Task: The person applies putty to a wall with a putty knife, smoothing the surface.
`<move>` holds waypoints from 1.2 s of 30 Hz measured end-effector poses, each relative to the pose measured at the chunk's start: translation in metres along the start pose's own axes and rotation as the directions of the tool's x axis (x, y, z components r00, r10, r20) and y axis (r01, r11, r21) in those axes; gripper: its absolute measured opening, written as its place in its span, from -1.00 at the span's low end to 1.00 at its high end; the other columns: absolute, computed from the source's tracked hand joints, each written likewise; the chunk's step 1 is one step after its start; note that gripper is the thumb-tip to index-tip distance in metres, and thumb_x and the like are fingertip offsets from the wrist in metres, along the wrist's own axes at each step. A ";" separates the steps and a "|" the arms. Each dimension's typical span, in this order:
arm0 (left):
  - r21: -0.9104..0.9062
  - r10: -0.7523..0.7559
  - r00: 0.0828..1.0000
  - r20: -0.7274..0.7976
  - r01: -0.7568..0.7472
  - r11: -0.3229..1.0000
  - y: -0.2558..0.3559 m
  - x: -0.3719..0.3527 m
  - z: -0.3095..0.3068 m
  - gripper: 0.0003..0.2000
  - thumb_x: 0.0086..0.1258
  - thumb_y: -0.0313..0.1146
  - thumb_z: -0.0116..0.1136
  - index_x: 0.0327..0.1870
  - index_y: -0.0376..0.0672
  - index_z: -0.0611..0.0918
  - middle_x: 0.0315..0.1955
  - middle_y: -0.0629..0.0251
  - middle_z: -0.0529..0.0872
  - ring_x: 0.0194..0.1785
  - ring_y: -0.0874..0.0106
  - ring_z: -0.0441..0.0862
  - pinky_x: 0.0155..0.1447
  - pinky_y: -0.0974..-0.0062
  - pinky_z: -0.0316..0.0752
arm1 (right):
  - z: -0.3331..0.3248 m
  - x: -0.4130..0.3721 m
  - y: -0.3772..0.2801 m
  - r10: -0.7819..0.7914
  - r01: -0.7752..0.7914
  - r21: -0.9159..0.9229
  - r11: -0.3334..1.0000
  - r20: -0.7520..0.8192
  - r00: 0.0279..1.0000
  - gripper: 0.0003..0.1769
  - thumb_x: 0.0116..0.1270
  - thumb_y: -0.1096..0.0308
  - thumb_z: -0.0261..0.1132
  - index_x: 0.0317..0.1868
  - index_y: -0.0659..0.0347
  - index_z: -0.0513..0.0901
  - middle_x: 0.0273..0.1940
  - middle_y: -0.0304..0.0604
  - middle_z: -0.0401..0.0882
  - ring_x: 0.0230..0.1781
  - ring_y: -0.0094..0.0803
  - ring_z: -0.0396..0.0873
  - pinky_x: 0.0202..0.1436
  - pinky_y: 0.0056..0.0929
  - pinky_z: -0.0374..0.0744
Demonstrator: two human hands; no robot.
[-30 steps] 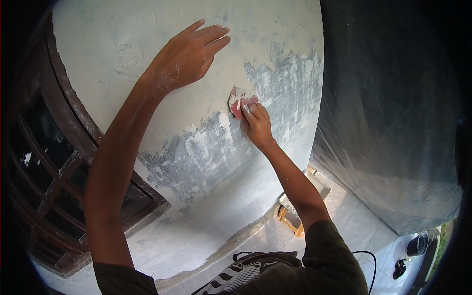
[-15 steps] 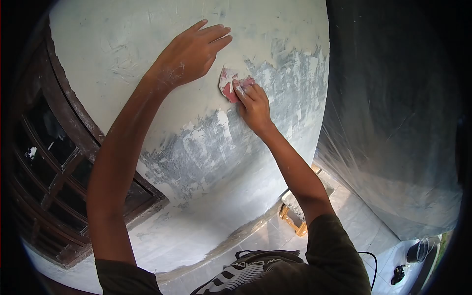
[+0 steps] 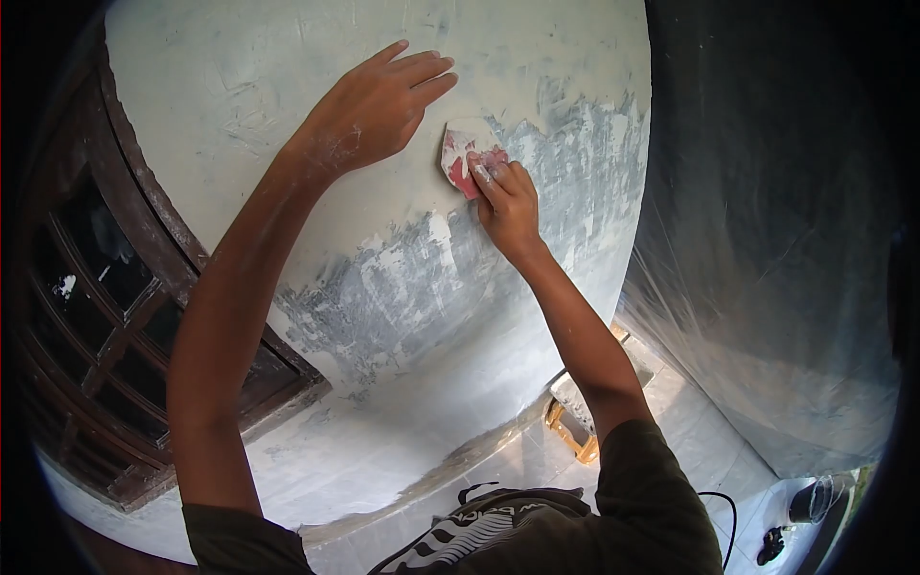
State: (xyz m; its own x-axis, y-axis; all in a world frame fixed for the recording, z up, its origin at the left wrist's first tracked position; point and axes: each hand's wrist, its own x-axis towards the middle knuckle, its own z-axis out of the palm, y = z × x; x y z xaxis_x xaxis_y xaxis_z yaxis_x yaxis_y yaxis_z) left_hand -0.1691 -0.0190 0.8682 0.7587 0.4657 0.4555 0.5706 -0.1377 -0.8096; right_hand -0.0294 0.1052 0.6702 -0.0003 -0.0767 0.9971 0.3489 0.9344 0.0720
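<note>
A red putty scraper (image 3: 460, 176), smeared with white filler, is gripped in my right hand (image 3: 511, 209), thumb pressed on its near face. Its blade lies close against the wall (image 3: 383, 273), beside the border between cream filler and grey patchy surface. Up and to the left, my left hand (image 3: 377, 107) holds nothing. Its fingers are stretched out and slightly apart over the cream part of the wall, and dried white marks show near the wrist.
A dark wooden window frame (image 3: 144, 305) with glass panes borders the wall on the left. Clear plastic sheeting (image 3: 757, 249) hangs at the right. Below stand a yellow-legged stool (image 3: 572, 433) and a dark bucket (image 3: 812, 500) on the tiled floor (image 3: 522, 460).
My right hand and the scraper have shifted slightly to the right in view. My left hand keeps its outstretched pose; the whole view has moved a little.
</note>
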 end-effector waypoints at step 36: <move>0.031 -0.020 1.000 -0.007 0.020 0.999 0.006 0.006 0.004 -0.56 0.33 -0.58 0.24 0.25 -0.17 0.59 0.28 0.18 0.60 0.33 0.27 0.55 0.54 0.21 0.29 | 0.004 -0.006 0.004 -0.012 0.012 0.011 1.000 0.045 0.999 -0.33 -0.09 0.67 0.35 0.18 0.25 0.64 -0.27 -0.15 0.46 -0.27 -0.18 0.46 -0.21 -0.23 0.46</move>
State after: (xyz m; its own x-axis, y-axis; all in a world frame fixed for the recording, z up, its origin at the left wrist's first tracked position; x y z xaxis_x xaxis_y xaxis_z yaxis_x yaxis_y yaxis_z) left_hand -0.1623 -0.0137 0.8651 0.7493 0.4621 0.4744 0.5759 -0.1009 -0.8113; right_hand -0.0322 0.1108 0.6647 -0.0466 -0.0724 0.9963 0.3385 0.9372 0.0839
